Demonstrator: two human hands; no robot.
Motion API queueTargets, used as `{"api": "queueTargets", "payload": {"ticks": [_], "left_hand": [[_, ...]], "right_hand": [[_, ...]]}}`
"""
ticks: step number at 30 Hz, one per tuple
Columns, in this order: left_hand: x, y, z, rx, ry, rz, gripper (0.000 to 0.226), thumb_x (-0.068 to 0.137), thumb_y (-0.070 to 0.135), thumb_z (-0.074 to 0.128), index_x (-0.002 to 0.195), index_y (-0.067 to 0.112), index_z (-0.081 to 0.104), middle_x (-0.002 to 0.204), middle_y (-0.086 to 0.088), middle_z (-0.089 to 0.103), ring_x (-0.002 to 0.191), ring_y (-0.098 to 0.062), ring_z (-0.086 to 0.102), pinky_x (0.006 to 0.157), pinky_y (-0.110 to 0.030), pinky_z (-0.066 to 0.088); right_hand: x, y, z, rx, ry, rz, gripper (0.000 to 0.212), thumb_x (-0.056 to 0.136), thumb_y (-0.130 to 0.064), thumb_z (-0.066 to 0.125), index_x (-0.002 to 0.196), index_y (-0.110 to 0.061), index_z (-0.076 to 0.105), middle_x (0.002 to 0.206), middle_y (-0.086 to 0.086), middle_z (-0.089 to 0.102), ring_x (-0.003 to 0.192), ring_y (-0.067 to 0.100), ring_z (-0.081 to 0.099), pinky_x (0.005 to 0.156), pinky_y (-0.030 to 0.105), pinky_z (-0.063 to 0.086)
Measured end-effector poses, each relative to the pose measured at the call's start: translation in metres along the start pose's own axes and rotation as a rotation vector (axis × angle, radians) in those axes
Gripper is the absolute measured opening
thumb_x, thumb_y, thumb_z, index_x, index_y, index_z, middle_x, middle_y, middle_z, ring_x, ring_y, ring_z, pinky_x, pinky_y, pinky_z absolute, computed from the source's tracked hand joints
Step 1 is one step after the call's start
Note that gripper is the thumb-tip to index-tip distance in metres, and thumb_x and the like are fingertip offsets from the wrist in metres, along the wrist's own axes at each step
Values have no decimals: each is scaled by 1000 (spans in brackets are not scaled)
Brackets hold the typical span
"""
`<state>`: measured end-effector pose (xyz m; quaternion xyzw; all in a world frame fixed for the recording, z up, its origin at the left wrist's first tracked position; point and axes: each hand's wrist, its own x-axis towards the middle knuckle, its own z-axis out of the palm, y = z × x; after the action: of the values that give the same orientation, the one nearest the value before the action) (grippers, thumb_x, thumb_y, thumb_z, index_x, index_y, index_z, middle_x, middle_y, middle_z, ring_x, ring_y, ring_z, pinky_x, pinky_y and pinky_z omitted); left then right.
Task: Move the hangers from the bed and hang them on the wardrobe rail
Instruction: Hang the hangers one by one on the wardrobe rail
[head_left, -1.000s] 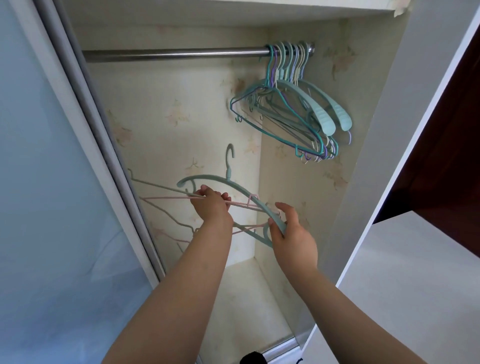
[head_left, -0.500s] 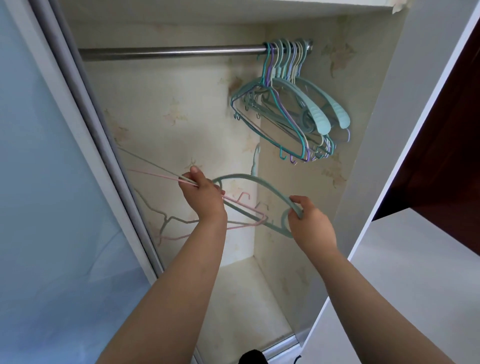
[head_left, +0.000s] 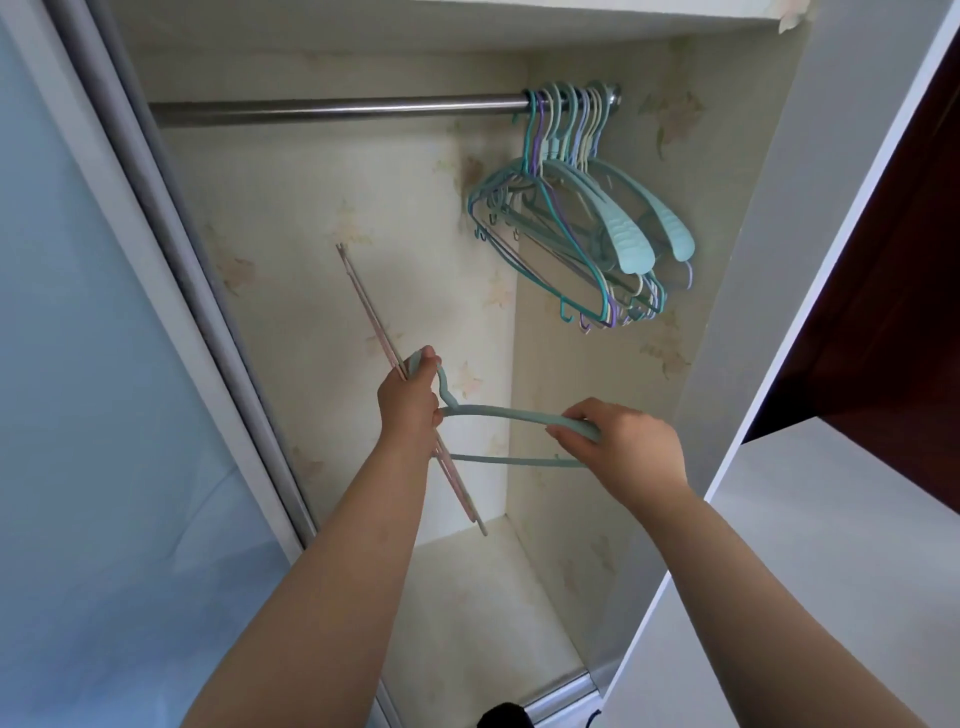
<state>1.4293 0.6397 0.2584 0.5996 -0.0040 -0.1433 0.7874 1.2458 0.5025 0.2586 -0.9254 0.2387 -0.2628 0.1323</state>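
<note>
Teal hanger (head_left: 498, 413) gripped by both hands, left hand (head_left: 410, 400) also clutching pink hangers (head_left: 374, 322), right hand (head_left: 623, 441), rail (head_left: 332, 111) bare leftward (bunch far right).

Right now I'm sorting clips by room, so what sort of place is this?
Most likely a bedroom wardrobe, seen from inside its opening: a metal rail carries a bunch of hangers, a sliding door stands at the left, and patterned paper lines the back wall.
</note>
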Motion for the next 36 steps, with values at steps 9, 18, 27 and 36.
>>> {"api": "queueTargets", "payload": {"ticks": [9,18,27,36], "left_hand": [[2,2,-6,-113,-442,-225,30,98,41,47,93,13,59,106,-2,74,32,-1,18,32,-13,18],[23,3,-16,-128,-217,-272,32,96,45,51,89,14,55,76,1,63,30,-1,20,29,-13,18],[28,2,-21,-31,109,-80,29,97,11,24,109,15,50,73,-1,47,45,-11,25,36,-13,18],[16,21,-21,-48,40,-54,28,99,9,30,117,21,49,83,-2,70,50,-12,45,39,-17,29]], "right_hand": [[28,42,-32,413,-273,145,18,74,-50,74,72,-32,72,57,-7,51,57,11,42,60,28,36],[37,61,-51,341,-262,200,22,75,-50,74,70,-28,72,57,-7,50,59,12,45,60,28,37],[43,31,-56,39,-199,145,19,87,-43,53,100,-41,66,92,-16,66,89,14,60,78,29,49],[71,-33,-55,237,-141,-32,50,97,-21,35,145,-30,36,123,13,58,87,30,61,79,33,51]]}}
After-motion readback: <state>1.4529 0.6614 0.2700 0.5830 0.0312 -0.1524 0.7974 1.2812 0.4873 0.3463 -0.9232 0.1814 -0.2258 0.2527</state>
